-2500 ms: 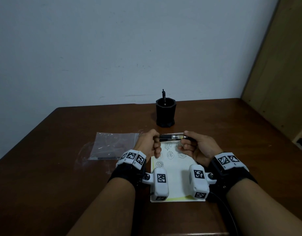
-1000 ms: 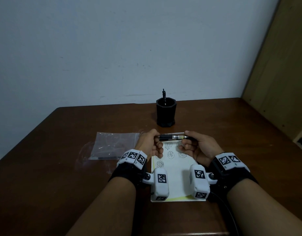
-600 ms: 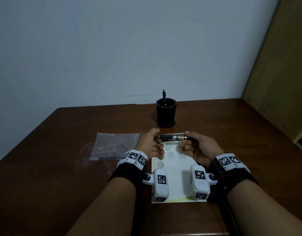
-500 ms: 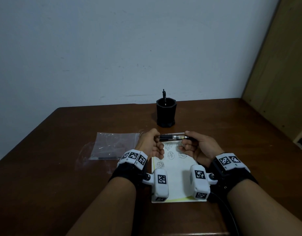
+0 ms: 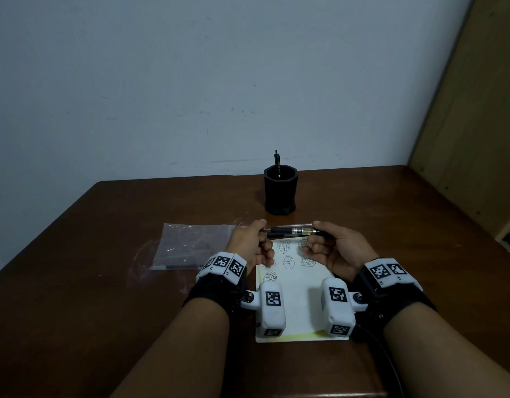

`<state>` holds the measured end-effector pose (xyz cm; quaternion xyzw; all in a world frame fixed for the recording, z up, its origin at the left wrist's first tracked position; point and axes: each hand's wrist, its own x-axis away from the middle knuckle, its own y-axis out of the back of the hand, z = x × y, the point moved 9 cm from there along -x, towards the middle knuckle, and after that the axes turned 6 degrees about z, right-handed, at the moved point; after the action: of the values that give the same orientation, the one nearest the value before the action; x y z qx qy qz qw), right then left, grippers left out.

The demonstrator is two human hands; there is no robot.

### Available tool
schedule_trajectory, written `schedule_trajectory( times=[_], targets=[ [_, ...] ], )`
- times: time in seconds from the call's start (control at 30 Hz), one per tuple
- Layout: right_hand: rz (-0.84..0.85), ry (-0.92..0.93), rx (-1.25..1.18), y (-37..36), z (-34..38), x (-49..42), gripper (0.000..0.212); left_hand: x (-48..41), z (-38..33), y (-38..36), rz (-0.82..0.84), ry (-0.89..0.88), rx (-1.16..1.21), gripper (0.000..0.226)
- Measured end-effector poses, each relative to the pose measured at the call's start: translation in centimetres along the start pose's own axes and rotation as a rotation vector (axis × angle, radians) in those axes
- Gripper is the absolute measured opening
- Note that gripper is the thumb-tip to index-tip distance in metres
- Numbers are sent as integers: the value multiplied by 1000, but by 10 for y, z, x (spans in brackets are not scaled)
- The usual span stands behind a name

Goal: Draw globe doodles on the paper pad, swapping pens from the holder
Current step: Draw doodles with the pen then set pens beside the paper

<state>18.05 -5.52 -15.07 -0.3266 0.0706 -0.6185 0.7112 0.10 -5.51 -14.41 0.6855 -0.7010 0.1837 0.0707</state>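
Note:
A white paper pad (image 5: pixel 301 285) with several globe doodles lies on the table between my wrists. Above its far edge I hold a black pen (image 5: pixel 291 231) level, lengthwise from left to right. My left hand (image 5: pixel 252 244) pinches its left end and my right hand (image 5: pixel 333 248) pinches its right end. A clear pen (image 5: pixel 294 225) lies on the table just behind it. The black pen holder (image 5: pixel 280 191) stands farther back with one dark pen (image 5: pixel 277 160) sticking up out of it.
A clear plastic bag (image 5: pixel 190 245) lies flat on the brown wooden table (image 5: pixel 104 282), left of my left hand. A pale wall runs behind the table and a wooden panel (image 5: pixel 478 124) stands at the right.
Both hands have stayed on the pen above the pad. Only tiny shifts of the fingers and of the view show.

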Motion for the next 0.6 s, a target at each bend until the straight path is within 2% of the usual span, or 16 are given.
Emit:
schedule_trajectory(
  times=[0.47, 0.6],
  targets=[
    [-25, -30, -112, 9, 1, -4, 15, 3, 1, 3, -15, 75, 180, 36],
    [-42, -33, -157, 14, 1, -4, 17, 1, -6, 18, -57, 47, 109, 30]
  ],
)
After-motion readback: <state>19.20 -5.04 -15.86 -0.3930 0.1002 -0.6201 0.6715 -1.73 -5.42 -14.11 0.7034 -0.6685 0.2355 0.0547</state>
